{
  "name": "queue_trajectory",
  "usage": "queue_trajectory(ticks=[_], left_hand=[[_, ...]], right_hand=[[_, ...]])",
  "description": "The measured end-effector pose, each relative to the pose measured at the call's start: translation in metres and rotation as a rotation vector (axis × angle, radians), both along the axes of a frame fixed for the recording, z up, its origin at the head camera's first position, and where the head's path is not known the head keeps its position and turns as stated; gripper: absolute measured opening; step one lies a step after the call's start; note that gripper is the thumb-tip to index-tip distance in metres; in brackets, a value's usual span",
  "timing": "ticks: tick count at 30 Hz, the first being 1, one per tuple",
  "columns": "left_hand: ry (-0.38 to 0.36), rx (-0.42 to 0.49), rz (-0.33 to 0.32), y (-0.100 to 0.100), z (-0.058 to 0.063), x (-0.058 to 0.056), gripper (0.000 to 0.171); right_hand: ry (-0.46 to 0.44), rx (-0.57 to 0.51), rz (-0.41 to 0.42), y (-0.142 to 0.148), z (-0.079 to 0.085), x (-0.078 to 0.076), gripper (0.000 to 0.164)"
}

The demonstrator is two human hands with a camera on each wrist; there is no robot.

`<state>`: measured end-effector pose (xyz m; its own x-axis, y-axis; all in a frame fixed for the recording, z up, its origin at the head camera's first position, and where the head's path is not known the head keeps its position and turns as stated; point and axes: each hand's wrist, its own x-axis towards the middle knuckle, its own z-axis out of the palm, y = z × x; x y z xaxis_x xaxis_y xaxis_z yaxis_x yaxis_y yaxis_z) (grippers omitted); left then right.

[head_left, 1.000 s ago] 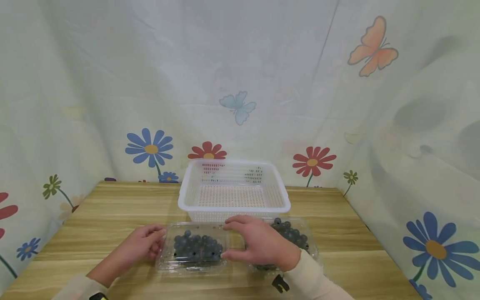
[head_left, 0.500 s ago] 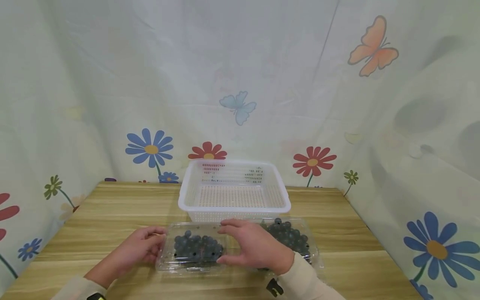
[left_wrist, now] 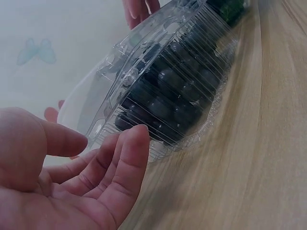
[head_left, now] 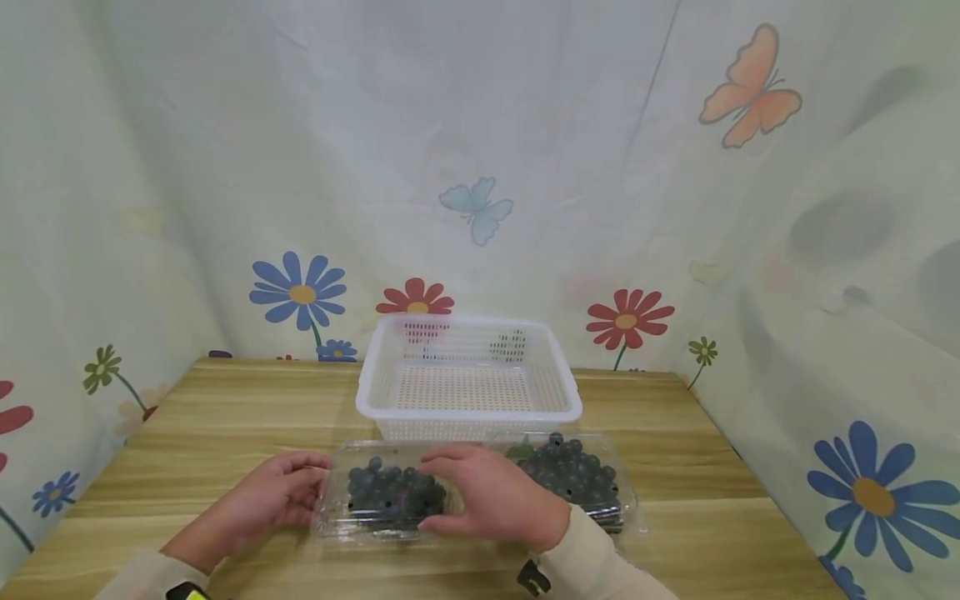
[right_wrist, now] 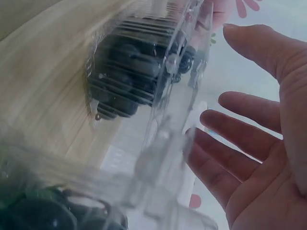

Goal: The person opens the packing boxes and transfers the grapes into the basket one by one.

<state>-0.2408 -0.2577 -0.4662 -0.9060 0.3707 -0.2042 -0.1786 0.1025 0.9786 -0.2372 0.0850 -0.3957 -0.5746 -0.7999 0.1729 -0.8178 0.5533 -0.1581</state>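
Observation:
Two clear plastic clamshell boxes of dark grapes lie side by side at the front of the table. My left hand (head_left: 281, 496) is at the left end of the left-hand box (head_left: 333, 508), fingers loosely bent and thumb apart. In the left wrist view, fingertips (left_wrist: 139, 136) come right up to the ribbed wall, with dark grapes (left_wrist: 163, 96) showing through. My right hand (head_left: 495, 496) hovers over the right end of that box, thumb and fingers spread. The right wrist view shows its fingers (right_wrist: 240, 134) beside the lid edge, nothing gripped. It partly hides the right-hand box (head_left: 592, 475).
Behind the boxes stands a white perforated plastic basket (head_left: 468, 414) with nothing in it. The wooden table (head_left: 255, 408) reaches back to a flowered curtain (head_left: 480, 125) that closes off the back and both sides.
My right hand has moved left, from between the boxes to over the left box's right end, uncovering more of the right box. My left hand has stayed almost still.

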Motion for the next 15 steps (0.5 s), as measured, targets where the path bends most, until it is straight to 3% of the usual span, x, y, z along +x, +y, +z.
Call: queue_trajectory(ticks=[8, 15], left_hand=[[-0.023, 0.020, -0.038, -0.003, 0.001, -0.001, 0.044], [-0.026, 0.041, -0.057, -0.004, -0.001, 0.000, 0.045]], right_hand=[[0.038, -0.010, 0.041, -0.009, -0.002, 0.002, 0.053], [0.138, -0.022, 0.082, -0.018, -0.006, 0.003, 0.047]])
